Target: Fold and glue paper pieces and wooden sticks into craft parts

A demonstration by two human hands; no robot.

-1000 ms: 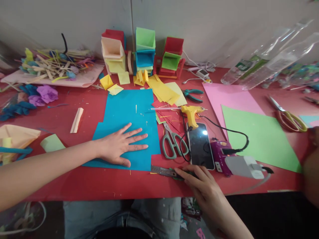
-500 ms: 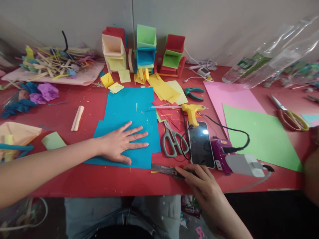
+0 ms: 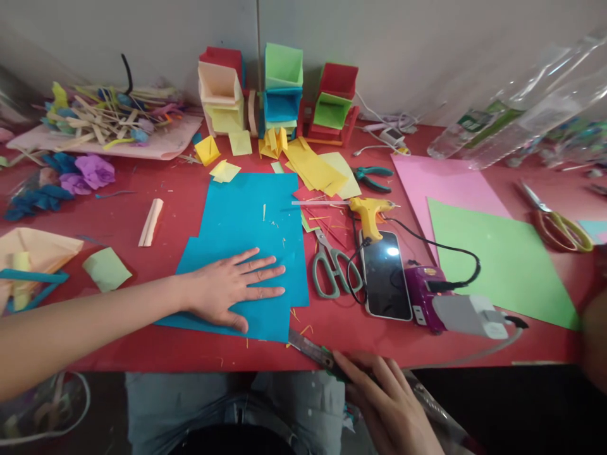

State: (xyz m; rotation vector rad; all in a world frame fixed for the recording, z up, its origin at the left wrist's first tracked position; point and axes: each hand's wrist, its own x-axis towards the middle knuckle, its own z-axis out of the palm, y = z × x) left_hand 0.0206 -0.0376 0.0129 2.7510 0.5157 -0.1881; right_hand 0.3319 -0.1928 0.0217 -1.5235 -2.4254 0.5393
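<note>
overlapping blue paper sheets [image 3: 251, 202], flat on the red tabletop [image 3: 156, 354] under the left hand [image 3: 220, 292], fingers spread, could tear if the grey-bladed craft knife [image 3: 309, 349], gripped in the right hand [image 3: 386, 395], fingers curled, snags a corner.

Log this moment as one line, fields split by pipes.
left hand: spread flat on blue paper | right hand: holding knife, blade by paper's near right corner | nearby: grey scissors, phone, glue gun

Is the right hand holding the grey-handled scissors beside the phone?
No, the right hand holds a utility knife, while the grey-handled scissors lie on the red table.
</note>
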